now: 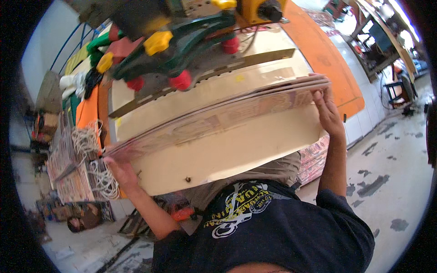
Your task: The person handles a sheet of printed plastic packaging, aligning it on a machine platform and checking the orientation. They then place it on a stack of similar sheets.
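A long, thin stack of printed sheets (pixel 209 117) stands on its edge above the cream work surface (pixel 218 157). Its print is pinkish brown, and what the sheets are made of I cannot tell. My left hand (pixel 122 174) closes on the stack's lower left end. At the upper right end my right hand (pixel 328 111) grips it, thumb on the near face and fingers partly hidden behind. Just beyond the stack is a machine with a dark green arm (pixel 195 48), red feet (pixel 180 80) and yellow knobs (pixel 158 42). A metal bar (pixel 268 58) lies under it.
An orange board (pixel 330 63) borders the surface on the right. To the left are printed bundles (pixel 73 175) with white cords (pixel 86 139). More printed stacks (pixel 314 157) lie by my right side. A person (pixel 84 218) is at the lower left. A small dark bit (pixel 188 179) lies near the front edge.
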Demonstrator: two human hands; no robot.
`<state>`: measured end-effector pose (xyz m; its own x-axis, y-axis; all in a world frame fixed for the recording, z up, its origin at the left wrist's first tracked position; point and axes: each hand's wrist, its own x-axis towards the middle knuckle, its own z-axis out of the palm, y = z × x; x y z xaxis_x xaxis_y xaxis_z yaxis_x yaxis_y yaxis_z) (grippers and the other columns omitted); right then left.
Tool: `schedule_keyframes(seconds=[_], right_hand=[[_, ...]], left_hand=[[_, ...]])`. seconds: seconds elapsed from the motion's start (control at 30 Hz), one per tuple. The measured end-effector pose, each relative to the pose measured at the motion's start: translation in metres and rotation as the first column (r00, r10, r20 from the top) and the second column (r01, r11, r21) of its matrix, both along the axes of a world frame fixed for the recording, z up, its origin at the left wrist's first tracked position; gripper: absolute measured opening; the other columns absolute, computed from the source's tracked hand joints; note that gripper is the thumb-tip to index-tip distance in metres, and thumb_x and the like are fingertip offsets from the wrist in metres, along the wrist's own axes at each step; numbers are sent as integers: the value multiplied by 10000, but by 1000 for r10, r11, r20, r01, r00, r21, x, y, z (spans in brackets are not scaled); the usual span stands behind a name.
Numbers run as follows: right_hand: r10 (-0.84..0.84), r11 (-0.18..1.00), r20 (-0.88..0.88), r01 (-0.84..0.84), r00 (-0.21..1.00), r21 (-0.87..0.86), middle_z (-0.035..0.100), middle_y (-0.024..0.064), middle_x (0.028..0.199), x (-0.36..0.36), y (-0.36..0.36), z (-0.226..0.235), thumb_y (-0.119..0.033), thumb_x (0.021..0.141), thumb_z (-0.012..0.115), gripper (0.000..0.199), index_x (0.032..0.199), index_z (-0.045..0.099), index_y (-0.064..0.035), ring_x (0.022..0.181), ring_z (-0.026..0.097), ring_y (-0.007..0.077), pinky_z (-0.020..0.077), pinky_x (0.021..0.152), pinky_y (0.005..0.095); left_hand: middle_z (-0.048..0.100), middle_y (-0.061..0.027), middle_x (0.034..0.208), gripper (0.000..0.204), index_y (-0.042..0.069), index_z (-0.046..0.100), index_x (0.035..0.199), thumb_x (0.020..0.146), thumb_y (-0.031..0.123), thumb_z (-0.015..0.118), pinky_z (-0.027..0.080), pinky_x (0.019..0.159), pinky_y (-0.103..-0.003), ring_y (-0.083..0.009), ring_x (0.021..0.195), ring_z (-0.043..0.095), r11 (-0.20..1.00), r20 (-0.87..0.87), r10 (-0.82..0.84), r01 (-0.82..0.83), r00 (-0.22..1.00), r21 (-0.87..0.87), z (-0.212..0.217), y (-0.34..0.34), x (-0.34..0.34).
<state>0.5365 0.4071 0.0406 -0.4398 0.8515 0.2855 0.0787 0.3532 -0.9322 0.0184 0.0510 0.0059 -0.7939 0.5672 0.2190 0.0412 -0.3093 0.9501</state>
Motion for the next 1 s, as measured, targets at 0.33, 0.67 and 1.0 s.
schedule_keyframes(seconds=[0.33, 0.67, 1.0], right_hand=[[-7, 988, 102, 23, 995, -153, 592, 63, 1282, 4, 8, -5, -351, 1140, 422, 470, 1457, 470, -8, 1168, 553, 138, 456, 1004, 311], [-304, 921, -200, 234, 931, -310, 663, 154, 1203, 16, -6, -36, -177, 1017, 638, 486, 1441, 509, 22, 1036, 663, 263, 537, 923, 365], [-269, 801, -260, 66, 928, -595, 575, 75, 1447, 13, -32, -20, -445, 1086, 521, 579, 1499, 480, -42, 1304, 568, 226, 458, 1101, 362]], left_hand=[[656, -53, 1239, 481, 8, 600, 1290, 1048, 422, 619, 486, 1035, -357, -173, 1150, 612, 943, 45, 286, -273, 957, -192, 17, 15, 42], [661, -54, 981, 478, 41, 641, 1158, 1074, 498, 529, 571, 740, -320, -155, 883, 671, 946, 259, 321, -299, 911, -123, 43, 14, 51], [691, -23, 1026, 449, 72, 629, 1123, 1070, 507, 528, 552, 627, -274, -89, 796, 652, 972, 308, 235, -216, 922, -96, 43, 3, 55]])
